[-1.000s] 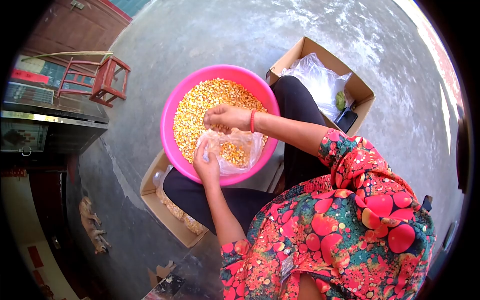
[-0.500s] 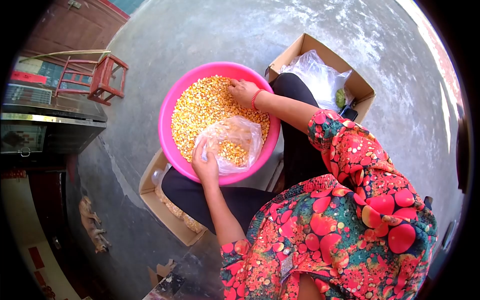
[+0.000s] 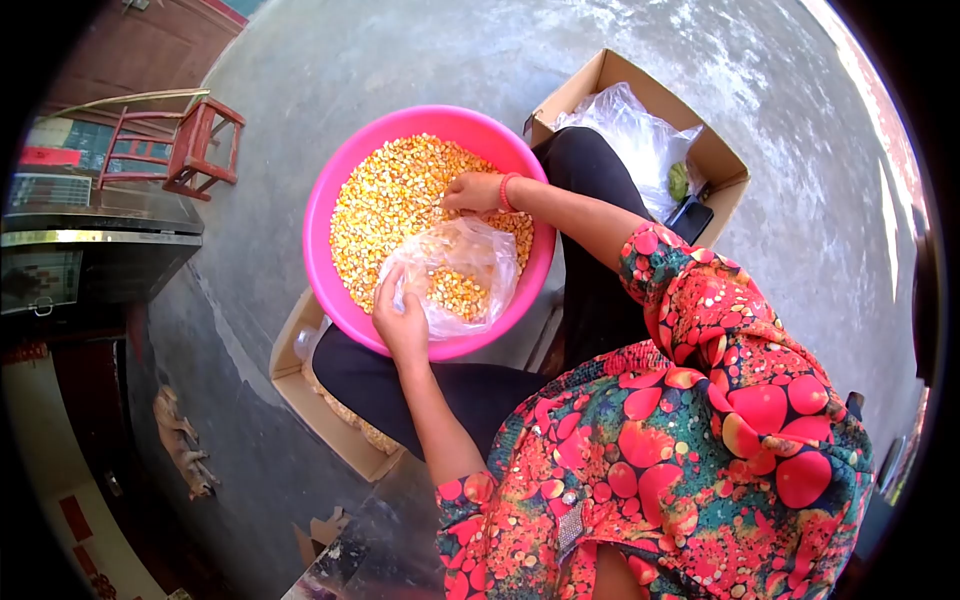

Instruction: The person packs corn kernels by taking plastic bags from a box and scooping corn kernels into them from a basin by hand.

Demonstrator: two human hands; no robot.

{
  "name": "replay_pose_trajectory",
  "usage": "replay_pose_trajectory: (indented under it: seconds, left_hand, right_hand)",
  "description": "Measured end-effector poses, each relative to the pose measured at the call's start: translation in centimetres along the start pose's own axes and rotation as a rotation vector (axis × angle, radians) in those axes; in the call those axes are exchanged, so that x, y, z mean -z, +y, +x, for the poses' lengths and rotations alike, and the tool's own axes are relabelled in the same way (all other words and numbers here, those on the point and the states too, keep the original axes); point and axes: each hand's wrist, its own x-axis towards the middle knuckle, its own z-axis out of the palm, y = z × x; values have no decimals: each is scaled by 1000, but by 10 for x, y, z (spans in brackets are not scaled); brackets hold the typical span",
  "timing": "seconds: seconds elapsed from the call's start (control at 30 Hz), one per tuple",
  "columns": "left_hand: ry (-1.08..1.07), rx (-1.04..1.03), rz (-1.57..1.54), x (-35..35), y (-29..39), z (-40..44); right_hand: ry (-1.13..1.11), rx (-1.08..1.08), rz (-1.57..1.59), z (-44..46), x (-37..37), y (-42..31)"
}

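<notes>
My left fingers (image 3: pixel 387 286) pinch nearly closed on the edge of the plastic bag (image 3: pixel 432 246), part-filled inside the pink basin (image 3: pixel 319 230); my right fingers (image 3: pixel 457 194) curl at the corn kernels (image 3: pixel 385 195), any grip indeterminate, rim near that wrist, open kernel surface leftward.

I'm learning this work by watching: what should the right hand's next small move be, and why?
Probably pinch a few corn kernels and carry them to the clear bag: the right hand is down at the kernels in the pink basin, and the left hand holds the bag close by. Whether the right already grips any is hidden.
</notes>
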Motion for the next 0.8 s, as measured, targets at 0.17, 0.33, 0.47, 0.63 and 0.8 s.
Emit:
replay_pose_trajectory:
  seconds: [0.17, 0.33, 0.47, 0.63, 0.8]
  left_hand:
    - [-6, 13, 6, 0, -1, 0]
    - [-3, 23, -7, 0, -3, -1]
    - [-12, 13, 11, 0, -4, 0]
    - [-7, 28, -4, -2, -4, -1]
    - [-2, 64, -10, -1, 0, -1]
  right_hand:
    - [-127, -136, 882, -25, 23, -36]
    - [-166, -111, 704, -14, 16, -26]
    - [-267, 138, 783, -25, 4, -46]
    - [-638, 446, 611, -38, -35, -59]
    - [-528, 346, 531, -38, -21, -60]
